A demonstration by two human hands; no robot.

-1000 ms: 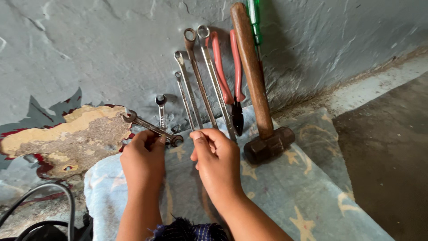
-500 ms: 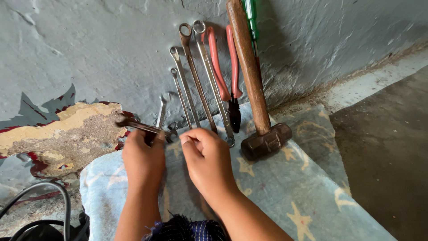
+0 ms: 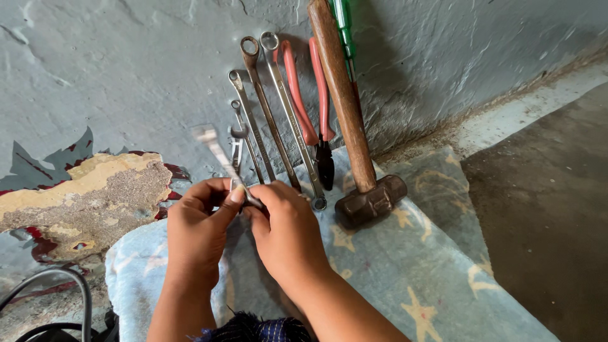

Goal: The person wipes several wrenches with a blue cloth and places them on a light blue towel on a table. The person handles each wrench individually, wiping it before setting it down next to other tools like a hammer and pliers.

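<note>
Wrench (image 3: 218, 155) number one, a small steel spanner blurred in the picture, was pinched at its lower end between both hands, its open-jawed head tilted up and to the left just in front of the wall (image 3: 126, 76). The left hand (image 3: 199, 237) was clenched around the shank with the thumb on top, and the right hand (image 3: 285, 231) gripped the same end from the other side, fingers curled. Leaning in a row against the wall were four more wrenches (image 3: 266, 120), slim and shiny with ring ends, the shortest at the left and the longest at the right. Just beside them stood one pair of pliers (image 3: 313, 107) with red-pink sleeved handles and dark jaws pointing down, then one hammer (image 3: 351, 126) with a long, worn wooden handle and a heavy, dull, blocky metal head resting on the cloth (image 3: 411, 272). One green-handled screwdriver (image 3: 344, 28) showed behind the hammer's handle, mostly hidden. The cloth was pale blue with faded yellow star shapes, rumpled, and spread on the floor against the wall's foot. The wall was rough grey-blue plaster, and at the left a large patch (image 3: 82, 196) had flaked off, baring sandy, gritty material with red edges. To the right lay a bare concrete floor (image 3: 551, 209), dusty and dark. One black cable (image 3: 69, 291) looped at the lower left corner.
</note>
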